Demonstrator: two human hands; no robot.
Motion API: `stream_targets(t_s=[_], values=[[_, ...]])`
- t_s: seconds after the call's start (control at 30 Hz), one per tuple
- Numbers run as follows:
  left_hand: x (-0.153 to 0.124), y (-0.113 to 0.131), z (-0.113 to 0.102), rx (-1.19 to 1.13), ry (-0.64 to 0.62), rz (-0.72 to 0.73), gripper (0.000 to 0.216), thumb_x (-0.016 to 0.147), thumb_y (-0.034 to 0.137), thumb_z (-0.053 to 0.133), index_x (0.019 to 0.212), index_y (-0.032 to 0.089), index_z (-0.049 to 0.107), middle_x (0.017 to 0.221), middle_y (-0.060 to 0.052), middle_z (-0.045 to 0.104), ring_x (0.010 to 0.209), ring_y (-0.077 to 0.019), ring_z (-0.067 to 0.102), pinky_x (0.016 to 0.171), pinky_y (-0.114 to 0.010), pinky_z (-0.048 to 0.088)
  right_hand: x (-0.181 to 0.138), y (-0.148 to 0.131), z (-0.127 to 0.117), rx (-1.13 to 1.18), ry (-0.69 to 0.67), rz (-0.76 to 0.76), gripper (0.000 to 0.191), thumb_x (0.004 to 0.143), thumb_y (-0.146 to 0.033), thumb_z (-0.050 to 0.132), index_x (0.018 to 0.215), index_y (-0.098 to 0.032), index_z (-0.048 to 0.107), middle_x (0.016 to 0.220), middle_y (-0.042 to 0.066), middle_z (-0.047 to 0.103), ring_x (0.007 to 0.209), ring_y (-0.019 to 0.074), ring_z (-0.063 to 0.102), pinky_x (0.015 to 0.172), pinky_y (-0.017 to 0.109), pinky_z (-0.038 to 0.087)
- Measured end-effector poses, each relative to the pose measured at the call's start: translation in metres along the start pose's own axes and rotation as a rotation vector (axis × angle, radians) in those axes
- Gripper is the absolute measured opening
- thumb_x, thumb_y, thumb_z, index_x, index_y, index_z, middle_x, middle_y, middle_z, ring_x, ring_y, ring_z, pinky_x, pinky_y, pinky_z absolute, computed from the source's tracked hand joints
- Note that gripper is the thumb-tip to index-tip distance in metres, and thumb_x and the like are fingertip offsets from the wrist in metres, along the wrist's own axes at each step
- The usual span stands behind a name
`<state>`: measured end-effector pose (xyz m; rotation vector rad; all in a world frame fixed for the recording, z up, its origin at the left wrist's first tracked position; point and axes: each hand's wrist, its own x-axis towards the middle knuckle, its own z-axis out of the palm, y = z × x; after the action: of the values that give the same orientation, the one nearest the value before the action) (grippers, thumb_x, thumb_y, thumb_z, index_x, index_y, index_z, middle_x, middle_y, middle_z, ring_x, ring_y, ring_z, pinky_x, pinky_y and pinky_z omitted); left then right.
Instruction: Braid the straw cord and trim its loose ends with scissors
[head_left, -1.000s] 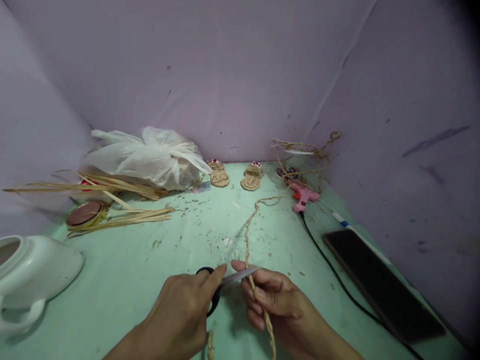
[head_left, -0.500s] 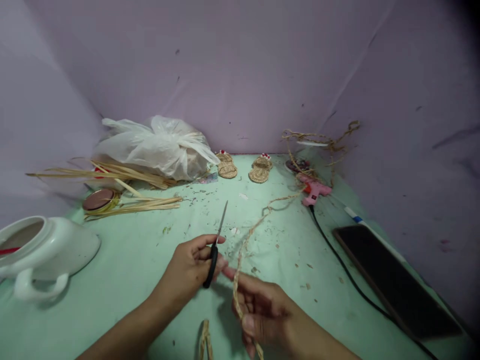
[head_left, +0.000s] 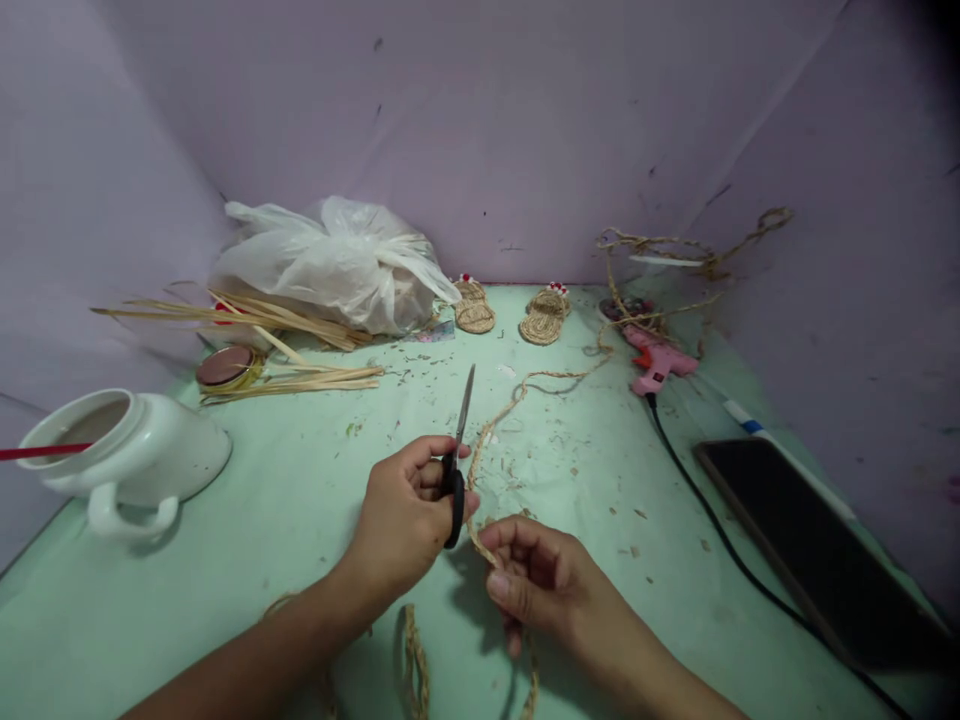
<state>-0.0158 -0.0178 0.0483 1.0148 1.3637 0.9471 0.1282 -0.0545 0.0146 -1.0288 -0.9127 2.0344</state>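
Note:
My left hand (head_left: 401, 515) is closed round the black handles of a pair of scissors (head_left: 457, 450), whose blades point up and away, shut together. Just to its right my right hand (head_left: 536, 575) pinches a braided straw cord (head_left: 517, 395) between thumb and fingers. The cord runs from that hand across the green table (head_left: 285, 520) to a tangle at the back right. A second piece of braid (head_left: 415, 665) lies on the table below my hands.
A white ceramic pitcher (head_left: 127, 460) lies on its side at the left. Loose straw strips (head_left: 285, 375), a round tin (head_left: 225, 367) and a plastic bag (head_left: 330, 265) sit behind it. Two small woven sandals (head_left: 510, 310), a pink glue gun (head_left: 656, 362) with black cable, and a dark phone (head_left: 810, 545) lie right.
The scissors left the cord and swung upright in my left hand, blades now pointing away. My right hand slid down the cord toward me. The view shifted left and down.

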Motion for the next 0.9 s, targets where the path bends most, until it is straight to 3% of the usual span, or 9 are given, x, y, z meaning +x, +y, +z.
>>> stream_targets(t_s=[0.07,0.17,0.3,0.4,0.53,0.63,0.77,0.9], values=[[0.0,-0.001,0.002,0.0,0.04,0.011,0.037,0.053,0.02,0.067,0.086,0.013,0.053,0.052,0.005,0.052,0.047,-0.0074,0.045,0.044,-0.018,0.035,0.001,0.001,0.0,-0.097,0.09,-0.02,0.022,0.064,-0.036,0.067,0.07,-0.016,0.06,0.05,-0.006,0.042,0.043,0.007,0.04,0.041,0.021,0.04],[0.0,-0.002,0.005,0.002,0.086,0.029,0.035,0.054,0.021,0.066,0.086,0.013,0.053,0.051,0.004,0.053,0.046,-0.0078,0.046,0.043,-0.018,0.036,0.002,0.002,-0.001,-0.321,0.235,-0.183,0.014,0.068,-0.03,0.065,0.072,-0.017,0.067,0.063,0.001,0.054,0.055,0.0108,0.047,0.05,0.024,0.039],[-0.001,-0.002,0.009,0.021,0.153,0.058,0.033,0.053,0.021,0.066,0.084,0.013,0.055,0.049,0.005,0.052,0.044,-0.0081,0.047,0.042,-0.017,0.035,0.001,0.002,-0.001,-0.464,0.29,-0.32,0.015,0.071,-0.025,0.062,0.082,-0.022,0.071,0.068,0.003,0.057,0.064,0.0142,0.05,0.056,0.027,0.039],[0.003,-0.007,0.01,0.083,0.11,0.067,0.031,0.057,0.019,0.063,0.086,0.014,0.054,0.049,0.006,0.05,0.044,-0.0074,0.045,0.042,-0.017,0.034,0.0,0.002,0.0,-0.392,0.251,-0.239,0.013,0.066,-0.028,0.066,0.073,-0.02,0.073,0.059,0.001,0.054,0.056,0.0122,0.047,0.052,0.027,0.038],[0.007,-0.014,0.004,0.252,-0.049,0.104,0.027,0.068,0.023,0.056,0.093,0.016,0.051,0.055,0.005,0.051,0.048,-0.0081,0.046,0.044,-0.018,0.034,0.002,0.001,-0.001,-0.08,0.218,-0.015,0.023,0.056,-0.035,0.072,0.068,-0.015,0.072,0.051,-0.001,0.051,0.045,0.0079,0.042,0.042,0.023,0.037],[0.003,-0.012,-0.008,0.588,-0.062,0.332,0.027,0.072,0.022,0.051,0.099,0.02,0.049,0.068,0.002,0.057,0.06,-0.0116,0.052,0.056,-0.022,0.04,0.003,-0.003,-0.005,0.029,0.342,-0.03,0.024,0.054,-0.032,0.075,0.069,-0.013,0.071,0.049,-0.001,0.052,0.044,0.0074,0.042,0.041,0.021,0.037],[-0.01,-0.009,-0.022,1.098,-0.187,0.735,0.044,0.067,0.016,0.049,0.111,0.02,0.045,0.087,-0.004,0.059,0.075,-0.0199,0.055,0.066,-0.033,0.041,0.002,-0.015,-0.013,0.027,0.469,-0.099,0.024,0.053,-0.03,0.075,0.069,-0.012,0.07,0.049,-0.001,0.055,0.041,0.0071,0.044,0.042,0.022,0.038],[-0.014,-0.013,-0.024,1.328,-0.204,0.873,0.05,0.067,0.016,0.046,0.117,0.016,0.041,0.087,-0.009,0.057,0.073,-0.0223,0.053,0.062,-0.036,0.041,0.0,-0.021,-0.019,-0.081,0.538,-0.187,0.021,0.055,-0.027,0.073,0.072,-0.014,0.071,0.055,0.001,0.058,0.04,0.0071,0.045,0.04,0.022,0.036]])
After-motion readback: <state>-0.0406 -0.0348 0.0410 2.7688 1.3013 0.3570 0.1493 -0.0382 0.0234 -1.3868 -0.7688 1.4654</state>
